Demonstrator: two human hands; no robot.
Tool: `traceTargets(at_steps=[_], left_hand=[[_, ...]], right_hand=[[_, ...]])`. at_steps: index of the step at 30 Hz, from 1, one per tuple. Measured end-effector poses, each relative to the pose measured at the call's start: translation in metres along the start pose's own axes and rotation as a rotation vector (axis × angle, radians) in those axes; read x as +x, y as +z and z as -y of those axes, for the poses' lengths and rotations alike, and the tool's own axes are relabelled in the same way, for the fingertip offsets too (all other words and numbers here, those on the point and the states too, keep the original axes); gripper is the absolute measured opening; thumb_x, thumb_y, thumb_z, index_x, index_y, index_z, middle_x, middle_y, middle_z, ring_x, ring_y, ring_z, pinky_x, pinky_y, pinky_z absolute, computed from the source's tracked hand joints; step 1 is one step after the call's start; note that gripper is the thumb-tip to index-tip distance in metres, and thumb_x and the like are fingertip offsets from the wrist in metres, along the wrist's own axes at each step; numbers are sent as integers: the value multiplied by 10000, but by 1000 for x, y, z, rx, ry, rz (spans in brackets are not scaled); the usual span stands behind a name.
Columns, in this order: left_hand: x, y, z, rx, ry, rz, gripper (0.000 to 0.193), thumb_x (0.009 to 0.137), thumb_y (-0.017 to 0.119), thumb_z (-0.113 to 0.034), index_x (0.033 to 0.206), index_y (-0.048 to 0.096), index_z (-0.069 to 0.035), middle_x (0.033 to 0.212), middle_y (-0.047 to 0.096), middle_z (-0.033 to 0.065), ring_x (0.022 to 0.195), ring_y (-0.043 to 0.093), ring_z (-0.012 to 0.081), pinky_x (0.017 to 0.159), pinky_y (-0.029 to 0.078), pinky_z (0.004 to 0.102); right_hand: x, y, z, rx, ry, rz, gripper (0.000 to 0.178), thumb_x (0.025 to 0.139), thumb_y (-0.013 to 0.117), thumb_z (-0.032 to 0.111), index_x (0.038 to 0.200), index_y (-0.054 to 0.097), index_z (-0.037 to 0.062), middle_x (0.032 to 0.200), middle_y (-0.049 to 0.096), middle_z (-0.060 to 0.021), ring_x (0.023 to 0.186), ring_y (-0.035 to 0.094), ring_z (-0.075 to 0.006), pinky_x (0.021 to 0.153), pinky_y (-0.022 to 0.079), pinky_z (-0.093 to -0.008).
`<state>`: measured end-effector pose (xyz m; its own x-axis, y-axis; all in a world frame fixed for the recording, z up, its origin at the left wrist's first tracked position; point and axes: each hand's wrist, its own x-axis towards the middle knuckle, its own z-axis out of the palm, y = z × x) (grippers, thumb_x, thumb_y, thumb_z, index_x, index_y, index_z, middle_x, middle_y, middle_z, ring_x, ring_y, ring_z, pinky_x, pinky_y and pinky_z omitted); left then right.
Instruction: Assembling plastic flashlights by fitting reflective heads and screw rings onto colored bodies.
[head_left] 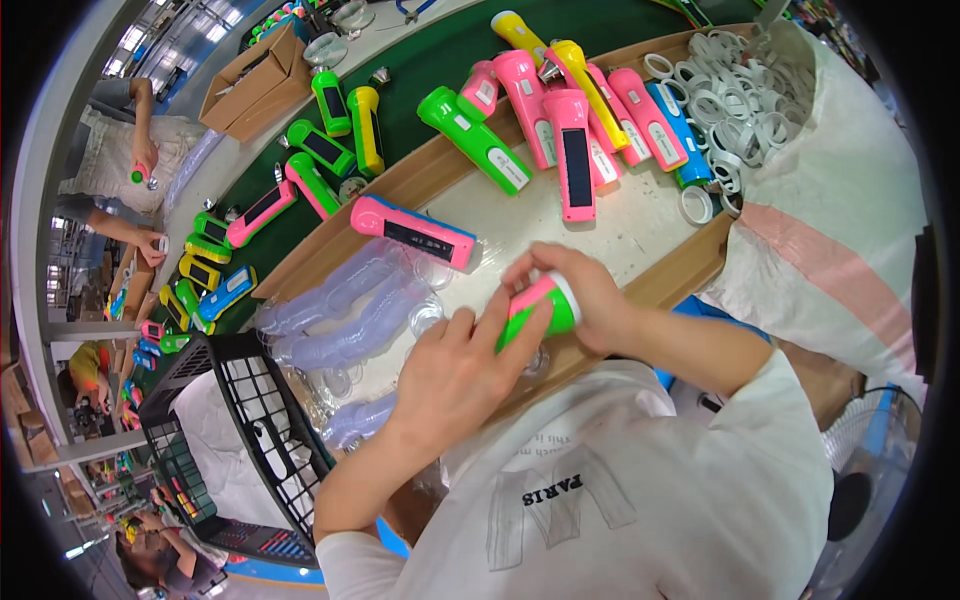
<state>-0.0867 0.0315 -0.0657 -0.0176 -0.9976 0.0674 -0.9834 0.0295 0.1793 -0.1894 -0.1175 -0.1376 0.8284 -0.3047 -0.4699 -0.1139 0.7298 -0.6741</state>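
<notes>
Both my hands are on a pink-and-green flashlight (533, 308) with a white ring around its wide end. My left hand (455, 365) grips its body from the left. My right hand (585, 295) is closed around the ringed end. Just beyond lies a pink-and-blue flashlight (415, 232) with a dark panel, on the pale work surface (640, 225). A pile of flashlights, mostly pink with some green, yellow and blue, includes a pink one (573, 160) with a dark panel. To its right are many loose white rings (735, 110).
Stacked clear discs in plastic sleeves (350, 320) lie left of my hands. A black crate (265, 440) stands lower left, a white woven sack (830, 230) at right. More flashlights (262, 215) rest on the green belt (420, 75), near a cardboard box (258, 85). Other people work at left.
</notes>
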Motion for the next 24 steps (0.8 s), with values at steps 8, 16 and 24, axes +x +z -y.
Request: traceTargets(at_steps=[8,16,24], left_hand=[[-27,18,16,-678,64,-164,781,602,726,-111,1345,485,-110,1115,599,96,742,602,259,606,526,372],[7,33,12,18,-102,-88,733,621,754,-100,1313,510,-95,1106,601,127,734,607,260,605,528,343],[-1,56,-14,-1298,-633,-184,673,755,767,-150,1304,401,-19,1085,599,104,957,586,174,841,475,308]], right_hand=[[-27,0,1,-726,-842,302,466,986,363,384,995,634,5,1133,604,-128,1079,582,-257,983,414,-376],[27,-16,7,-212,-135,91,398,983,440,347,1020,609,-11,1007,628,-84,953,592,-173,882,459,-315],[-7,-4,6,62,-321,148,432,889,639,199,1253,452,61,1148,567,-138,1085,585,-245,953,478,-391]])
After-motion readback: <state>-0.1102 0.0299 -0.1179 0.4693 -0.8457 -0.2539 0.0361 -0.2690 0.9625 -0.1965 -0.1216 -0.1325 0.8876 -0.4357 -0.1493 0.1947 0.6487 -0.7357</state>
